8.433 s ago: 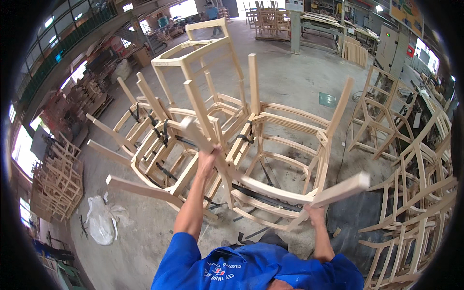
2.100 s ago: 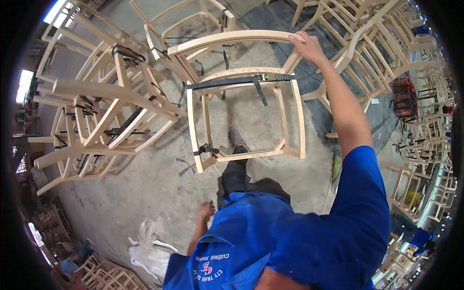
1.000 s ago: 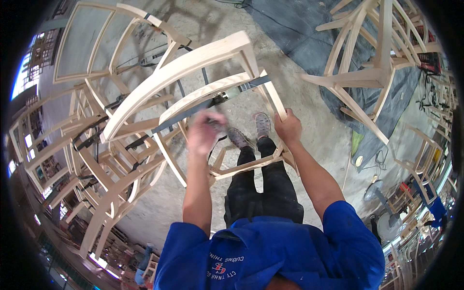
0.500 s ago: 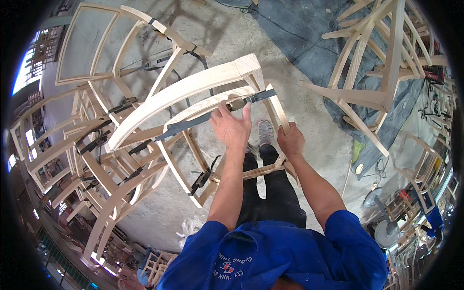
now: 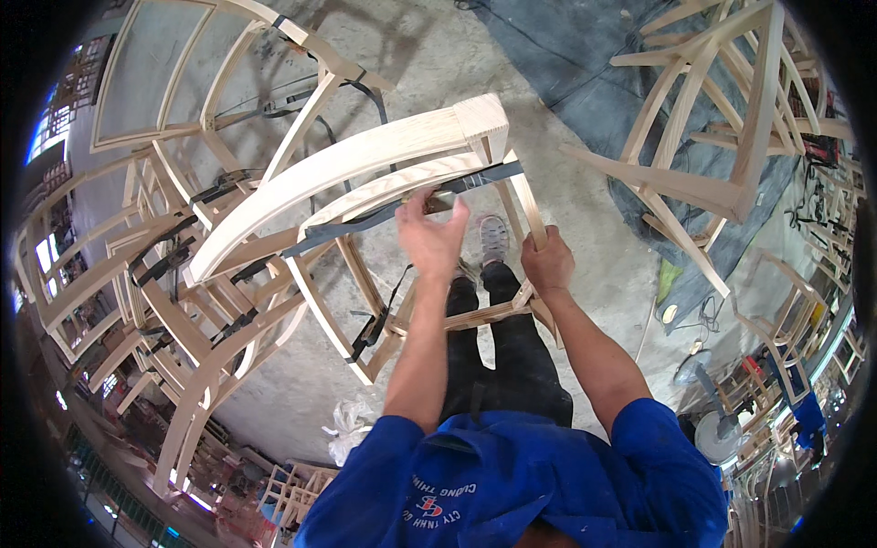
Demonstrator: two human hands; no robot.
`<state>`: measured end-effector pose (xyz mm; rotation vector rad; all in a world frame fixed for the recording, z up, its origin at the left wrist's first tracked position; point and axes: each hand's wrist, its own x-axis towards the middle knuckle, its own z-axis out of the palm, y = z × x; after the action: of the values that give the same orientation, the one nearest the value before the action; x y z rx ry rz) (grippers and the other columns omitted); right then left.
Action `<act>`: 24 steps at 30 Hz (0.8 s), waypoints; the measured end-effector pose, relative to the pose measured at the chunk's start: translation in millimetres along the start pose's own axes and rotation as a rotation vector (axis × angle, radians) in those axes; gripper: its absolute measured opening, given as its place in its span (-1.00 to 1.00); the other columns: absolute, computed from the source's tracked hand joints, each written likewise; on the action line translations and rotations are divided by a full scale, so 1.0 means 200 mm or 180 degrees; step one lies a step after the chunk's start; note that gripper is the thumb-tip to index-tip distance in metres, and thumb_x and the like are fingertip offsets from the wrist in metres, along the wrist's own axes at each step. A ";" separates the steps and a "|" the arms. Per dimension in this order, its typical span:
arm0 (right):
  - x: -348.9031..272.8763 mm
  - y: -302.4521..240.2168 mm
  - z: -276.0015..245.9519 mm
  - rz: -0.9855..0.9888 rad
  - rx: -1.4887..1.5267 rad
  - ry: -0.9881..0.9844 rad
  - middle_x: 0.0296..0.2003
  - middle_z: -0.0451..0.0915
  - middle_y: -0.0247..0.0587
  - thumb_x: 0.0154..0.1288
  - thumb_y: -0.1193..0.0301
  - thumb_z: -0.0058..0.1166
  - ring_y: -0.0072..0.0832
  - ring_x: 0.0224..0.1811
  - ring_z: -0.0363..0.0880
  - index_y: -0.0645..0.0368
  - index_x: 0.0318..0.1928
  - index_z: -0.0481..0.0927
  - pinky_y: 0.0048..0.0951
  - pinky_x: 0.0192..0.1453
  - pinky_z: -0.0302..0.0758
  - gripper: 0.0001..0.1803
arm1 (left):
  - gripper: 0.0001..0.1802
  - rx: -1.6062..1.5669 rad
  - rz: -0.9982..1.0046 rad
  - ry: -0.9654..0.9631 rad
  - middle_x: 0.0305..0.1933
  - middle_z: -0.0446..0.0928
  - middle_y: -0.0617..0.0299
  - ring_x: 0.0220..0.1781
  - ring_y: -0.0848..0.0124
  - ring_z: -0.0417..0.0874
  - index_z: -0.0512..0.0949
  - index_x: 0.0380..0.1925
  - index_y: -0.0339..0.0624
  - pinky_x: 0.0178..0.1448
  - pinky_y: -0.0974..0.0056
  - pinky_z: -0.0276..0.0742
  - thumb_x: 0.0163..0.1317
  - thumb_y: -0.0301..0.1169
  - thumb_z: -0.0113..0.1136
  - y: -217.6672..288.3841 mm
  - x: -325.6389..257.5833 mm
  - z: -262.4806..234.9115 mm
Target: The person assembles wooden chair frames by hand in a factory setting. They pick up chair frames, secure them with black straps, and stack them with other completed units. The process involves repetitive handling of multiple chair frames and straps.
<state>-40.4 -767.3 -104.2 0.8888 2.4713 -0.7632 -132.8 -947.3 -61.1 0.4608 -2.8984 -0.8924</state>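
Note:
A pale wooden chair frame (image 5: 343, 159) with a curved top rail stands in front of me. Across it, below the curved rail, runs a dark flat strap (image 5: 347, 228) pulled tight. My left hand (image 5: 431, 239) is at the middle of this strap, fingers curled on a metal-looking buckle (image 5: 442, 201), partly hidden, with the thumb raised. My right hand (image 5: 548, 262) is wrapped around a slim wooden leg (image 5: 526, 201) at the frame's right side. A second black strap with a buckle (image 5: 372, 331) hangs around the lower part of the frame.
More strapped wooden frames (image 5: 196, 329) crowd the left side. At the upper right, another wooden frame (image 5: 699, 187) stands on a dark sheet (image 5: 548, 55) spread over the concrete floor. A white plastic bag (image 5: 349, 427) lies on the floor near my left elbow; a fan (image 5: 719, 437) is at the right.
My left hand has shifted slightly on the strap, and less of the buckle shows now. The right hand keeps its hold on the leg. The whole view has moved a little.

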 end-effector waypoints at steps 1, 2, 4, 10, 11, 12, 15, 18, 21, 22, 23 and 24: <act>0.00 0.00 0.00 0.0001 -0.0024 -0.0007 -0.27 0.72 0.07 0.26 0.19 0.18 0.10 -0.20 0.71 0.10 -0.13 0.58 0.07 -0.08 0.61 -0.71 | -0.50 -0.0149 0.0003 -0.0181 -0.22 0.64 0.03 -0.22 0.09 0.69 0.66 -0.07 -0.23 -0.08 0.02 0.63 -0.03 -0.26 0.50 -0.05 0.01 -0.05; 0.01 0.01 0.00 -0.0061 -0.0032 0.0061 -0.30 0.71 0.08 0.26 0.19 0.18 0.11 -0.21 0.71 0.11 -0.14 0.58 0.07 -0.09 0.60 -0.71 | -0.51 -0.0290 0.0010 -0.0361 -0.25 0.65 0.05 -0.24 0.13 0.70 0.67 -0.08 -0.24 -0.10 0.05 0.64 -0.04 -0.28 0.49 -0.09 0.01 -0.11; 0.00 0.04 0.03 -0.0138 -0.0045 0.0201 -0.36 0.70 0.10 0.26 0.19 0.17 0.13 -0.24 0.70 0.13 -0.17 0.57 0.08 -0.12 0.59 -0.71 | -0.50 -0.0703 -0.0411 -0.0720 -0.23 0.64 0.01 -0.31 0.18 0.71 0.63 0.02 -0.25 -0.21 0.20 0.65 0.03 -0.35 0.41 -0.08 0.01 -0.17; -0.01 0.01 0.00 -0.0078 -0.0104 -0.0052 -0.28 0.71 0.10 0.25 0.18 0.18 0.10 -0.19 0.71 0.15 -0.09 0.57 0.07 -0.08 0.60 -0.65 | -0.62 -0.0175 -0.0285 -0.0234 -0.05 0.57 -0.16 -0.09 -0.08 0.65 0.58 0.04 -0.25 0.09 -0.06 0.56 0.31 -0.30 0.06 -0.06 -0.03 -0.06; 0.00 0.02 0.01 -0.0077 -0.0099 0.0001 -0.28 0.71 0.10 0.26 0.18 0.18 0.10 -0.20 0.71 0.15 -0.10 0.57 0.07 -0.09 0.61 -0.66 | -0.60 -0.0314 -0.0672 -0.0489 0.05 0.50 -0.25 -0.01 -0.21 0.57 0.57 0.01 -0.26 0.23 -0.15 0.44 0.39 -0.24 -0.09 0.03 -0.01 -0.06; 0.00 0.02 0.01 -0.0120 -0.0090 0.0033 -0.29 0.71 0.10 0.26 0.19 0.18 0.10 -0.20 0.71 0.14 -0.10 0.58 0.07 -0.10 0.61 -0.67 | -0.59 -0.0149 -0.0890 -0.0431 0.01 0.51 -0.26 0.01 -0.20 0.57 0.58 -0.02 -0.28 0.21 -0.13 0.44 0.40 -0.22 -0.10 0.07 0.00 -0.05; 0.00 0.02 0.03 -0.0138 -0.0091 0.0152 -0.30 0.71 0.10 0.27 0.19 0.17 0.09 -0.22 0.72 0.13 -0.12 0.59 0.06 -0.12 0.61 -0.69 | -0.47 0.0317 -0.1363 -0.0430 -0.12 0.59 -0.28 0.01 -0.23 0.56 0.60 -0.08 -0.32 0.15 -0.11 0.45 0.51 -0.05 -0.15 0.16 0.08 -0.04; -0.01 0.01 0.04 -0.0177 -0.0087 0.0202 -0.33 0.71 0.09 0.27 0.18 0.17 0.10 -0.24 0.72 0.12 -0.13 0.59 0.05 -0.13 0.61 -0.70 | -0.42 -0.0229 -0.0922 -0.0121 -0.28 0.63 -0.23 -0.12 -0.22 0.60 0.60 -0.10 -0.33 0.11 -0.14 0.47 0.58 -0.01 -0.22 -0.03 0.06 0.00; 0.01 0.01 0.04 -0.0086 -0.0089 0.0221 -0.34 0.71 0.09 0.28 0.17 0.17 0.10 -0.24 0.72 0.12 -0.12 0.60 0.06 -0.12 0.61 -0.69 | -0.52 -0.1823 -0.1237 -0.0289 -0.43 0.65 0.04 -0.58 0.28 0.55 0.58 -0.06 -0.24 -0.48 0.22 0.49 0.62 -0.07 -0.18 -0.30 0.09 -0.07; 0.01 0.02 0.04 -0.0027 -0.0091 0.0225 -0.34 0.71 0.09 0.28 0.17 0.17 0.10 -0.24 0.72 0.12 -0.12 0.60 0.06 -0.12 0.61 -0.68 | -0.55 -0.2553 -0.1556 -0.0589 -0.44 0.64 0.09 -0.67 0.39 0.51 0.57 -0.07 -0.22 -0.60 0.32 0.43 0.62 -0.08 -0.16 -0.34 0.12 -0.12; 0.00 0.01 0.04 -0.0048 -0.0086 0.0204 -0.34 0.71 0.08 0.28 0.16 0.17 0.10 -0.25 0.72 0.11 -0.11 0.60 0.06 -0.12 0.61 -0.68 | -0.55 -0.2778 -0.1565 -0.0655 -0.46 0.64 0.12 -0.70 0.48 0.45 0.57 -0.08 -0.20 -0.65 0.39 0.34 0.62 -0.07 -0.16 -0.38 0.15 -0.14; 0.00 0.00 0.04 -0.0070 -0.0077 0.0195 -0.35 0.71 0.08 0.28 0.16 0.17 0.10 -0.25 0.72 0.11 -0.10 0.60 0.05 -0.12 0.61 -0.67 | -0.55 -0.3010 -0.1558 -0.0723 -0.48 0.64 0.15 -0.74 0.56 0.39 0.56 -0.10 -0.19 -0.70 0.46 0.25 0.62 -0.06 -0.16 -0.43 0.19 -0.14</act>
<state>-38.0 -771.8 -109.9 0.8903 2.5420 -0.7223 -142.8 -1040.8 -87.3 0.9877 -2.1263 -2.2978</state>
